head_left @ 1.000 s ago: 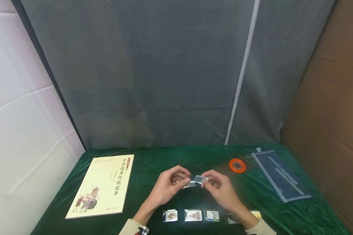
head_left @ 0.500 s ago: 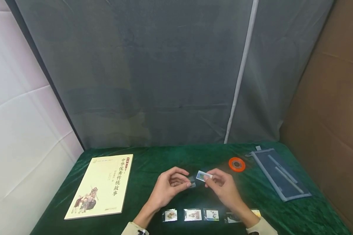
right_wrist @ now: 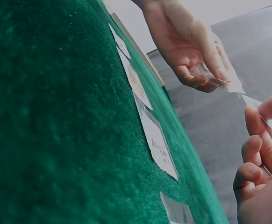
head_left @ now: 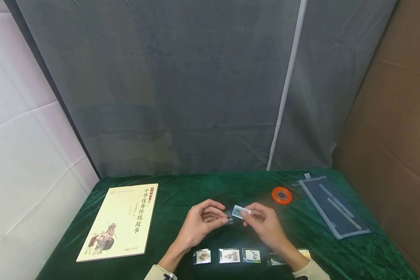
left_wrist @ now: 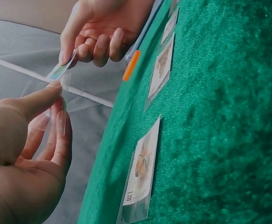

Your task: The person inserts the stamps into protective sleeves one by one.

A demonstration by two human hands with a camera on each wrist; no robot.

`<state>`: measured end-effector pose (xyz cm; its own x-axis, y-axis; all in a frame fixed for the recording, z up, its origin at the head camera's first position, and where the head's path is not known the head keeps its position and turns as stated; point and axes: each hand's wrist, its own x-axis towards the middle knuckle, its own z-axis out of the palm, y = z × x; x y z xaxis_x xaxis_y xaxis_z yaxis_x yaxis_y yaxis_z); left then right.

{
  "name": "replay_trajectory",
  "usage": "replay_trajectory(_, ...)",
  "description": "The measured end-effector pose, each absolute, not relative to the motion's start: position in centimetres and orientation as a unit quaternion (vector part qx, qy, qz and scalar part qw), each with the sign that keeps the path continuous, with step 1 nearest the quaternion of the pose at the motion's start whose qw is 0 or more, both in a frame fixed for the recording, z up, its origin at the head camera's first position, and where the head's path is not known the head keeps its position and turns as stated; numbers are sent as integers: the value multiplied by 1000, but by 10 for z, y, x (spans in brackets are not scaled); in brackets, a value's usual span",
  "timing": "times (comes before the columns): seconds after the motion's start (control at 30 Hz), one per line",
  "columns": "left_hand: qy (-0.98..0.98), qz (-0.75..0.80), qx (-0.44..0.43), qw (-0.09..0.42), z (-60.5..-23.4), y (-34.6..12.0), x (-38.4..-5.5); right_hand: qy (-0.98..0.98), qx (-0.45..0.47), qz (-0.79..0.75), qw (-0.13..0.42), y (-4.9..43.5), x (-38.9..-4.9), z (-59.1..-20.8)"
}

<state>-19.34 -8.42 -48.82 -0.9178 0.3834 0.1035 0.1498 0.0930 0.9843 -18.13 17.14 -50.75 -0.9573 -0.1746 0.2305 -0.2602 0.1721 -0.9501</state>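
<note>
My left hand pinches a small clear plastic sleeve between thumb and fingers, above the cloth. Thumb and forefinger of my right hand pinch a small postage stamp with a white border and a blue-green picture. In the left wrist view the stamp's lower corner is right at the sleeve's upper end. Below the hands, several sleeved stamps lie in a row: one with a round brownish picture, one with a seated figure and one with a panda. My right forearm partly covers a darker sleeve.
A cream book lies at the left of the green cloth. An orange tape-like disc is beyond my right hand. At the right lies a blue-grey zip pouch with slim tools inside. A grey curtain rises behind.
The piece in my right hand has come away from the left hand's sleeve and tilted, so the stamp's picture shows. In the last half second it moved slightly left, closer to the sleeve.
</note>
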Motion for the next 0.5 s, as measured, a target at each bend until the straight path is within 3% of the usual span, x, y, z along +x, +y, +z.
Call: replay_trajectory(0.5, 740, 640, 191, 86, -489, -84, -192, -761, 131, 636, 3, 170, -180, -507)
